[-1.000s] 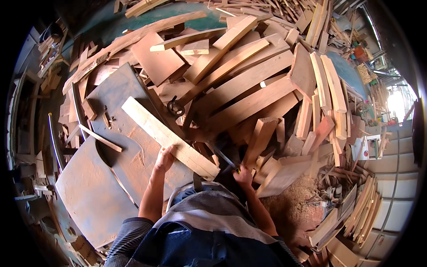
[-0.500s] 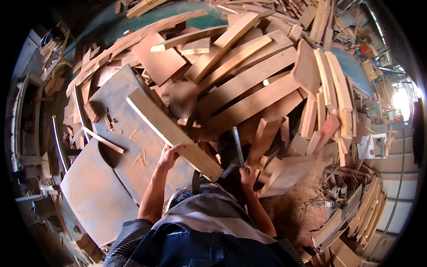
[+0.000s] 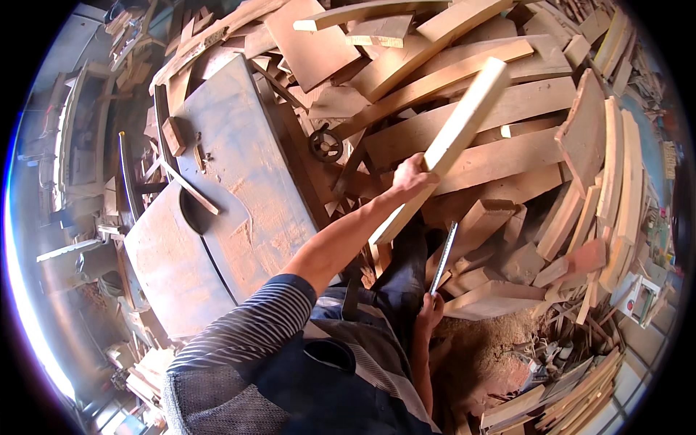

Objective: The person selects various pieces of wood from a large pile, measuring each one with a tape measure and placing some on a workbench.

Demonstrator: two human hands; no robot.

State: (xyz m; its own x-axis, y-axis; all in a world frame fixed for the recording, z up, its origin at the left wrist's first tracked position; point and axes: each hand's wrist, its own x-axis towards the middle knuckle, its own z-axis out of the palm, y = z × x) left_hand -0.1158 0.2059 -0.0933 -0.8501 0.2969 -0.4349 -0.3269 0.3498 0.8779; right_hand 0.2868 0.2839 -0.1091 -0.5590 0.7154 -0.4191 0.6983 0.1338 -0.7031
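Board [image 3: 455,136] of pale wood slants through the middle of the frame, far end toward the upper right, near end by your dark trousers [image 3: 406,272]; your left hand [image 3: 415,175] has its fingers curled round it near the middle. Lower, right of centre, your right hand [image 3: 431,309] is closed around the bottom of a narrow marked strip [image 3: 444,257], which points upward, apart from the board; whether that palm hides anything more, I cannot tell

Grip the board near its balance point, as the long upper end will likely tip if your wrist slackens. Lift it well over the piled boards [image 3: 500,161] behind, where a knock seems the likeliest slip. Hold the strip straight and off the pieces to its right, since it probably bends easily. At left, the grey surface [image 3: 232,138] carries a thin stick [image 3: 190,187] and sawdust [image 3: 239,230], so wood laid there may rock
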